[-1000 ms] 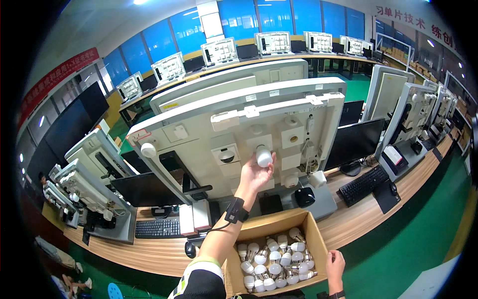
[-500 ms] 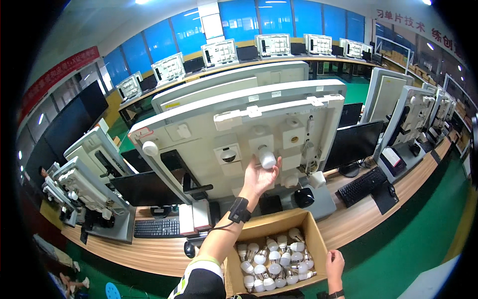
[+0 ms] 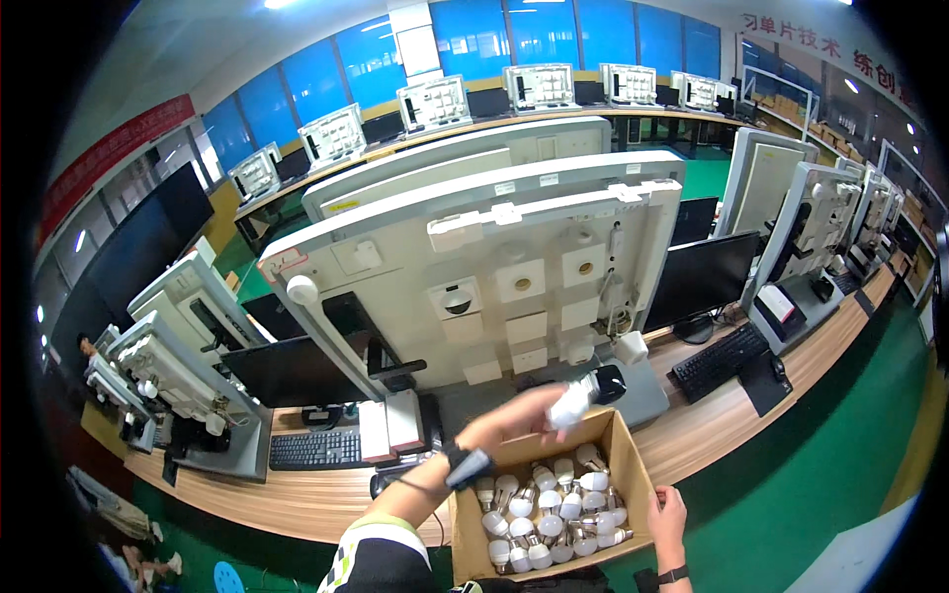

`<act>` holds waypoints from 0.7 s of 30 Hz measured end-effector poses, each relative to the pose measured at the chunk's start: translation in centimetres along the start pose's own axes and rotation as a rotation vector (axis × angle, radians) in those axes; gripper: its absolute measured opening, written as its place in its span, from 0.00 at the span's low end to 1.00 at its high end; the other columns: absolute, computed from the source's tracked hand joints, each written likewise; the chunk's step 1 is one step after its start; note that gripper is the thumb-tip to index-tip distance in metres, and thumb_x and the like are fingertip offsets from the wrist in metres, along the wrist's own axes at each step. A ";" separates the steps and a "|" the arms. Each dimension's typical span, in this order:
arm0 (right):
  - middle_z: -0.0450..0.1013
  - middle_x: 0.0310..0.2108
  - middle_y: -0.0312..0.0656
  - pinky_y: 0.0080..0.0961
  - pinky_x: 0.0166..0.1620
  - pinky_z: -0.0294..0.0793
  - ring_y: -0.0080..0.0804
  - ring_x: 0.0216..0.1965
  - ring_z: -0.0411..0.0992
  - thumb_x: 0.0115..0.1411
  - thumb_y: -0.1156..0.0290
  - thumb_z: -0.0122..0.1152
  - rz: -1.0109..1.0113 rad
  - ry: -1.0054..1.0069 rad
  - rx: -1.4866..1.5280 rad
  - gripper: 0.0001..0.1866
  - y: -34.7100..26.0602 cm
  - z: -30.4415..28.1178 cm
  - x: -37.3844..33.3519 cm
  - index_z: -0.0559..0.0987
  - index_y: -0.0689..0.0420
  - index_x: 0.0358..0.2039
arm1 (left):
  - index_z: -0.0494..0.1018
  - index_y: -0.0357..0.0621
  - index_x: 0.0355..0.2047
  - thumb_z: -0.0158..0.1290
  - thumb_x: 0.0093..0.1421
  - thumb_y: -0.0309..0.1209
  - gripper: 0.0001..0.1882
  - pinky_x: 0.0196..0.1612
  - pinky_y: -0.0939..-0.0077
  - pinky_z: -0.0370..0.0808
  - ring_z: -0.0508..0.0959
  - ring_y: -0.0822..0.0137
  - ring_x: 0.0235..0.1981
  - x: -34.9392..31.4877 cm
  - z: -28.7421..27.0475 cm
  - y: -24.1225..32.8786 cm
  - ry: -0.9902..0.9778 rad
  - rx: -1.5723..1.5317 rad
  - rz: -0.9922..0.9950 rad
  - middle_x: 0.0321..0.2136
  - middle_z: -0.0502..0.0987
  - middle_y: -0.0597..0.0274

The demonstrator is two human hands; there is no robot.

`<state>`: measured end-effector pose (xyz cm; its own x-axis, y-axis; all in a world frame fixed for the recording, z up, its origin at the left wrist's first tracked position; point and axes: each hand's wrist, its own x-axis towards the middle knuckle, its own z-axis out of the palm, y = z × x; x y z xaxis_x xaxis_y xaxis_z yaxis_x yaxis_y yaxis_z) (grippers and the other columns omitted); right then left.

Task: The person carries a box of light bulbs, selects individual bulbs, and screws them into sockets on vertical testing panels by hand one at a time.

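My left hand (image 3: 539, 410), blurred by motion, is closed around a white light bulb (image 3: 570, 406) above the far edge of an open cardboard box (image 3: 633, 465). Many white bulbs with metal screw bases (image 3: 550, 502) lie jumbled inside the box. At the box's right wall, my right hand (image 3: 668, 514) has its fingers curled against the rim. Beyond the box stands an upright grey-white panel (image 3: 395, 287) with switches and fittings. Two round lamp sockets, the middle one (image 3: 521, 284) and the right one (image 3: 584, 267), show bare openings.
The box sits at the near edge of a wooden desk (image 3: 297, 504). A keyboard (image 3: 316, 450) and white boxes (image 3: 388, 425) are to the left. On the right are a monitor (image 3: 702, 282), another keyboard (image 3: 722, 361) and a mouse (image 3: 778, 369). Similar panels line the room.
My left hand has come away from the panel's middle socket with the bulb, moving down and right to above the box. That socket is now bare. The right hand stays at the rim.
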<state>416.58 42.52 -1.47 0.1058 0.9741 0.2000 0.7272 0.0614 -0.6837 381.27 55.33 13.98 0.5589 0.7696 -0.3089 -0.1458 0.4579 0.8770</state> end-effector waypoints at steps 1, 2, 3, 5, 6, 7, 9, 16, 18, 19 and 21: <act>0.73 0.30 0.49 0.41 0.38 0.74 0.50 0.33 0.74 0.56 0.64 0.62 -0.028 -0.018 -0.022 0.14 -0.1 0.3 -0.1 0.76 0.62 0.37 | 0.66 0.42 0.52 0.41 0.67 0.53 0.27 0.33 0.72 0.77 0.80 0.63 0.34 -1.1 0.8 -2.1 0.019 0.306 -0.124 0.41 0.77 0.51; 0.76 0.33 0.52 0.43 0.42 0.74 0.54 0.37 0.75 0.54 0.62 0.63 -0.031 -0.078 -0.069 0.18 -1.4 0.2 -0.2 0.76 0.61 0.41 | 0.66 0.41 0.52 0.44 0.64 0.55 0.30 0.36 0.69 0.77 0.80 0.59 0.34 -2.6 1.1 -5.0 0.109 0.609 -0.162 0.41 0.77 0.50; 0.76 0.34 0.53 0.44 0.43 0.74 0.54 0.38 0.75 0.54 0.63 0.63 0.020 -0.160 -0.086 0.18 -1.4 0.3 -0.2 0.76 0.60 0.41 | 0.66 0.39 0.52 0.46 0.62 0.58 0.34 0.39 0.66 0.78 0.80 0.55 0.35 -3.7 1.4 -8.3 0.183 0.913 -0.200 0.42 0.77 0.48; 0.77 0.36 0.55 0.45 0.44 0.74 0.55 0.39 0.75 0.54 0.64 0.62 0.127 -0.299 -0.127 0.18 -1.0 0.2 0.4 0.77 0.59 0.42 | 0.65 0.38 0.52 0.50 0.60 0.57 0.34 0.48 0.57 0.74 0.78 0.46 0.40 -5.5 0.7 -14.7 0.258 1.142 -0.268 0.40 0.77 0.44; 0.77 0.35 0.57 0.46 0.44 0.75 0.55 0.39 0.76 0.53 0.63 0.62 0.161 -0.318 -0.165 0.16 -1.5 -0.1 0.5 0.78 0.58 0.41 | 0.65 0.36 0.52 0.52 0.59 0.55 0.34 0.49 0.57 0.73 0.76 0.44 0.44 -6.7 0.5 -17.3 0.331 1.166 -0.249 0.43 0.75 0.42; 0.77 0.34 0.57 0.47 0.43 0.75 0.56 0.39 0.75 0.53 0.63 0.62 0.175 -0.313 -0.199 0.16 -1.3 -0.3 0.6 0.79 0.58 0.39 | 0.64 0.34 0.53 0.53 0.59 0.53 0.34 0.51 0.58 0.72 0.74 0.43 0.48 -7.3 0.3 -18.9 0.388 1.190 -0.218 0.47 0.73 0.40; 0.77 0.32 0.56 0.48 0.42 0.75 0.56 0.38 0.75 0.53 0.61 0.61 0.187 -0.340 -0.255 0.15 -1.2 -0.1 0.5 0.80 0.58 0.37 | 0.63 0.31 0.54 0.59 0.56 0.45 0.35 0.55 0.59 0.69 0.71 0.44 0.53 -11.2 0.3 -19.2 0.513 1.083 0.216 0.51 0.69 0.38; 0.77 0.28 0.57 0.48 0.40 0.76 0.56 0.33 0.76 0.53 0.60 0.60 0.152 -0.284 -0.424 0.14 -1.0 0.8 -0.8 0.81 0.60 0.28 | 0.57 0.26 0.57 0.63 0.52 0.39 0.40 0.55 0.62 0.69 0.70 0.49 0.54 -21.8 0.3 -21.6 0.943 0.820 -0.154 0.54 0.67 0.38; 0.77 0.28 0.57 0.48 0.40 0.76 0.56 0.33 0.76 0.53 0.60 0.60 0.149 -0.287 -0.421 0.14 -1.9 0.6 -2.5 0.81 0.60 0.28 | 0.56 0.27 0.58 0.61 0.53 0.37 0.39 0.54 0.61 0.69 0.72 0.49 0.53 -22.6 -0.1 -25.0 0.812 0.667 -0.128 0.54 0.68 0.38; 0.77 0.28 0.57 0.48 0.40 0.76 0.56 0.33 0.76 0.53 0.60 0.60 0.152 -0.285 -0.421 0.14 -2.3 0.5 -3.5 0.81 0.60 0.28 | 0.56 0.27 0.59 0.61 0.54 0.36 0.39 0.54 0.61 0.70 0.72 0.49 0.53 -22.9 -0.5 -26.5 0.741 0.591 -0.116 0.54 0.68 0.38; 0.77 0.28 0.56 0.49 0.39 0.75 0.57 0.33 0.76 0.53 0.60 0.60 0.170 -0.227 -0.456 0.14 -1.7 0.3 -6.5 0.81 0.59 0.28 | 0.56 0.30 0.59 0.58 0.54 0.35 0.37 0.54 0.60 0.70 0.74 0.47 0.51 -22.9 -3.8 -31.1 0.682 0.524 -0.176 0.51 0.71 0.38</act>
<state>414.50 36.14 -1.79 0.1348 0.9878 -0.0780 0.9387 -0.1525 -0.3092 369.90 25.22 -7.62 -0.0962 0.8821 -0.4612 0.3837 0.4604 0.8005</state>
